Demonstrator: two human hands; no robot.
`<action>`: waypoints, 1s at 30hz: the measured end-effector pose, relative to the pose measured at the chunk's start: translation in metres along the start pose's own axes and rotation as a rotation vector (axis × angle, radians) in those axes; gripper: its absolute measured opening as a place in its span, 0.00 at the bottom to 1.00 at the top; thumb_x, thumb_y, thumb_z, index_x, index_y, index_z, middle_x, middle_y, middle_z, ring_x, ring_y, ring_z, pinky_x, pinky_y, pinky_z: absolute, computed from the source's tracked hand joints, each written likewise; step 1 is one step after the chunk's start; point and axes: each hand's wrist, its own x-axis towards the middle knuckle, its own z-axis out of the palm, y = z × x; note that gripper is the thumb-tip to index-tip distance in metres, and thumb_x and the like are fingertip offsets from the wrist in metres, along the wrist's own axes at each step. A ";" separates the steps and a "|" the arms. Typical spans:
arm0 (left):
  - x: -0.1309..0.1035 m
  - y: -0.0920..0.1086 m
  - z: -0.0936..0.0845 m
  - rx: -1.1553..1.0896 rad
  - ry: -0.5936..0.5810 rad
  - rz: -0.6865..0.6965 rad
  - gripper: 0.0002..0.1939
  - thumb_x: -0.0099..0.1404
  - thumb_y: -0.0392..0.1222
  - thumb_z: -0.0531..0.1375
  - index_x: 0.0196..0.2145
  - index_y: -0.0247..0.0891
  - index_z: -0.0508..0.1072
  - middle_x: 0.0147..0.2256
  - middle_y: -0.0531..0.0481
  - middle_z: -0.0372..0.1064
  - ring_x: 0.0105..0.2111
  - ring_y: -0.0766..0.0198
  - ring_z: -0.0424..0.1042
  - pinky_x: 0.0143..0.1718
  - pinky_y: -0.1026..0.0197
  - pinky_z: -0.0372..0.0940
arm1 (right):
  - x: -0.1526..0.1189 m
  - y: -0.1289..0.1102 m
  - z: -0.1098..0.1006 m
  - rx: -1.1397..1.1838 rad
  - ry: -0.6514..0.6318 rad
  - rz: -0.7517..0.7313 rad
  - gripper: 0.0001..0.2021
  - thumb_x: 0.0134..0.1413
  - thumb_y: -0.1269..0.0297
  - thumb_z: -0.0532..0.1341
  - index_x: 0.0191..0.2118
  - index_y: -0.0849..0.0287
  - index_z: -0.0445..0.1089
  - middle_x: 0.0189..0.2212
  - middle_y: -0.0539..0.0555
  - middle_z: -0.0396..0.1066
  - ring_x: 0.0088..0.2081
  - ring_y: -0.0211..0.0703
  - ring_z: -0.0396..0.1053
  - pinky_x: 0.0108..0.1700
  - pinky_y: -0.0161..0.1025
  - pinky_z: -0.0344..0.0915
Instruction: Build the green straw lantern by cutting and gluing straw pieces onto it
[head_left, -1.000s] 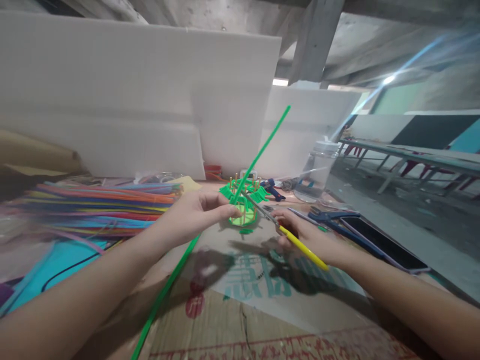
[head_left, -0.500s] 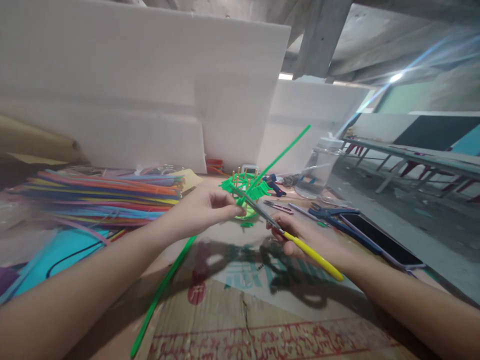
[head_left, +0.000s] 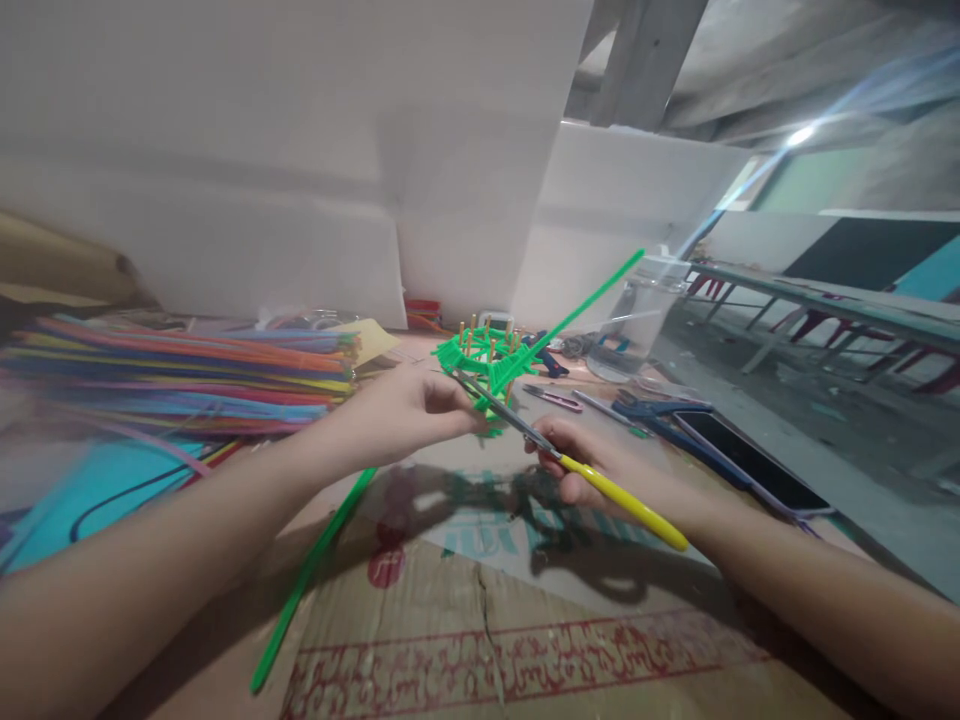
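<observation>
My left hand (head_left: 431, 408) pinches a green pipe cleaner (head_left: 592, 300), whose long end sticks up to the right. Yellow-handled scissors (head_left: 622, 503) are in my right hand (head_left: 574, 455), their blades reaching up-left to the pipe cleaner by my left fingertips. Whether the blades are fully closed is too small to tell. Just behind them stands a round green pipe-cleaner piece (head_left: 469, 350) with several upright wooden sticks. Another green strip (head_left: 311, 585) lies on the table, running out from under my left forearm.
Left, a bundle of coloured pipe cleaners (head_left: 180, 365) lies by a blue sheet (head_left: 112, 490). Right are a phone (head_left: 750, 462), blue-handled pliers (head_left: 675, 425), a small cutter (head_left: 553, 398) and a clear jar (head_left: 630, 320). White boards (head_left: 285, 180) stand behind. Printed cardboard (head_left: 420, 620) lies in front.
The view has shifted slightly. The pipe cleaner's free end has swung a little to the right and lower against the green piece. Both hands keep their holds.
</observation>
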 end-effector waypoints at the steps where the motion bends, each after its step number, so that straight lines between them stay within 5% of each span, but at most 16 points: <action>1: 0.000 0.000 0.001 -0.012 -0.002 -0.003 0.13 0.59 0.50 0.61 0.32 0.40 0.81 0.31 0.52 0.79 0.33 0.59 0.76 0.33 0.62 0.66 | 0.000 0.002 0.000 0.007 -0.001 0.008 0.33 0.49 0.31 0.58 0.46 0.57 0.65 0.35 0.51 0.60 0.34 0.40 0.56 0.33 0.36 0.57; 30: 0.001 -0.001 -0.001 0.057 -0.066 -0.041 0.13 0.61 0.51 0.61 0.33 0.42 0.82 0.31 0.55 0.79 0.33 0.62 0.75 0.32 0.65 0.64 | 0.001 0.001 0.003 0.048 -0.003 0.107 0.29 0.48 0.35 0.62 0.40 0.59 0.64 0.30 0.47 0.57 0.30 0.37 0.54 0.29 0.34 0.53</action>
